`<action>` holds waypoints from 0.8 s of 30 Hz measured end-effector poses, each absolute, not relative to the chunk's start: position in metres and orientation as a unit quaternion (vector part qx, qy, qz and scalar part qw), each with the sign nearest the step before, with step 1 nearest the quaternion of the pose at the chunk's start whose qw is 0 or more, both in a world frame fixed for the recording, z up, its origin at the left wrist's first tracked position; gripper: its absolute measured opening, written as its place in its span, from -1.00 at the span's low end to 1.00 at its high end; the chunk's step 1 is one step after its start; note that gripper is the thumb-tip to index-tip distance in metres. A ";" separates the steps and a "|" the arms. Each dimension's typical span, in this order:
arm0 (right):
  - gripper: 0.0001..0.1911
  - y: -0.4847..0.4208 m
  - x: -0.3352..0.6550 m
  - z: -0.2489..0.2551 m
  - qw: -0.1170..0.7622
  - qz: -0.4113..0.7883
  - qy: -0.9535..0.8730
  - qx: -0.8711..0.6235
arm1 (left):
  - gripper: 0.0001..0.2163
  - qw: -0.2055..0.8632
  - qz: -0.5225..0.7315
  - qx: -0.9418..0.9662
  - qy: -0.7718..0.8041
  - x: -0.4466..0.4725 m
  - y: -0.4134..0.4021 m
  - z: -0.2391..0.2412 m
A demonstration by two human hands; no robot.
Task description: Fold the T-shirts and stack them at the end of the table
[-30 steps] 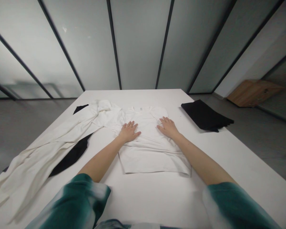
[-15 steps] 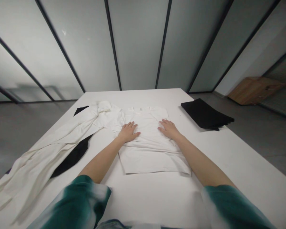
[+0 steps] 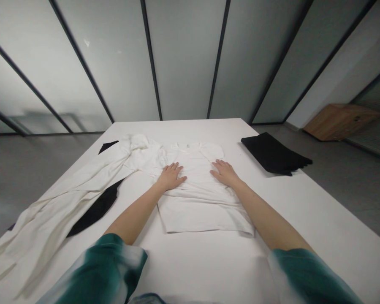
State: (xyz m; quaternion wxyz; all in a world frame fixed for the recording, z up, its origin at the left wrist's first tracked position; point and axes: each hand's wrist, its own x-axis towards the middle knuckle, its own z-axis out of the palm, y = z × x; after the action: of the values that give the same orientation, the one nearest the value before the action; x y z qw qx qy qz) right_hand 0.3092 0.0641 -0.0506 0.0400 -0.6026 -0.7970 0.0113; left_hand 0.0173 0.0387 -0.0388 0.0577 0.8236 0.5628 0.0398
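Observation:
A white T-shirt (image 3: 205,217) lies spread on the table, its neckline at the far end and its hem toward me. Creases run across its middle, just below my hands. My left hand (image 3: 171,176) rests flat on the shirt's left side, fingers spread, thumb pointing inward. On the right side of the shirt, my right hand (image 3: 224,172) lies flat too, with its fingers apart. Neither hand grips the cloth. The shirt's upper left part meets a heap of other white clothing (image 3: 82,190), and where one ends is hard to tell.
The white table (image 3: 304,211) stretches out in front of me. Dark cloth (image 3: 96,211) shows from under the white heap. A stack of folded black cloth (image 3: 274,154) sits at the right edge. Beyond stand frosted glass panels (image 3: 183,59) and a wooden cabinet (image 3: 338,122).
Both hands stay flat in nearly the same places on the shirt. The whole view has shifted very slightly; the clothing looks unchanged.

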 end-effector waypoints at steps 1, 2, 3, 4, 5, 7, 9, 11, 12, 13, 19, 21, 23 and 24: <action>-0.43 0.065 0.310 -0.052 0.041 0.011 -0.797 -0.602 | -0.40 0.060 0.041 0.824 0.563 0.017 0.038 -0.039; -0.43 0.065 0.310 -0.053 0.043 0.010 -0.798 -0.602 | -0.40 0.062 0.043 0.824 0.562 0.018 0.038 -0.041; -0.43 0.066 0.310 -0.054 0.045 0.008 -0.798 -0.601 | -0.41 0.064 0.048 0.823 0.562 0.018 0.039 -0.042; -0.43 0.066 0.311 -0.055 0.046 0.007 -0.798 -0.601 | -0.41 0.067 0.059 0.822 0.562 0.018 0.039 -0.043; -0.43 0.067 0.311 -0.056 0.048 0.006 -0.798 -0.600 | -0.43 0.072 0.077 0.821 0.561 0.017 0.041 -0.044; -0.44 0.067 0.312 -0.057 0.049 0.003 -0.800 -0.598 | -0.49 0.078 0.135 0.810 0.566 0.013 0.046 -0.042; -0.44 0.067 0.311 -0.057 0.049 0.002 -0.801 -0.597 | -0.57 0.073 0.204 0.776 0.593 0.003 0.053 -0.036; -0.43 0.068 0.311 -0.057 0.047 0.003 -0.801 -0.597 | -0.62 0.054 0.250 0.721 0.644 -0.016 0.060 -0.026; -0.43 0.068 0.311 -0.057 0.046 0.003 -0.801 -0.597 | -0.63 0.041 0.257 0.691 0.675 -0.027 0.063 -0.021; -0.43 0.068 0.311 -0.057 0.045 0.004 -0.800 -0.598 | -0.64 0.025 0.253 0.661 0.706 -0.039 0.065 -0.017; -0.42 0.069 0.312 -0.060 0.052 0.001 -0.801 -0.597 | -0.63 0.022 0.126 0.562 0.817 -0.093 0.068 -0.016; -0.43 0.069 0.313 -0.060 0.054 0.001 -0.800 -0.597 | -0.73 0.058 0.142 0.556 0.817 -0.098 0.071 -0.020; -0.43 0.069 0.313 -0.059 0.054 0.001 -0.800 -0.597 | -0.80 0.084 0.224 0.532 0.812 -0.100 0.074 -0.021; -0.43 0.068 0.313 -0.059 0.054 0.002 -0.801 -0.597 | -0.81 0.093 0.281 0.506 0.810 -0.100 0.076 -0.021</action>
State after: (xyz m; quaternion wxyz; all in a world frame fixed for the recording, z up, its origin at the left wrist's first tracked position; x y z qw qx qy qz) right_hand 0.3128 0.0684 -0.0587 0.0538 -0.5968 -0.8006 0.0023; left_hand -0.1000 0.0762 -0.0208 0.0930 0.5056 0.8102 0.2815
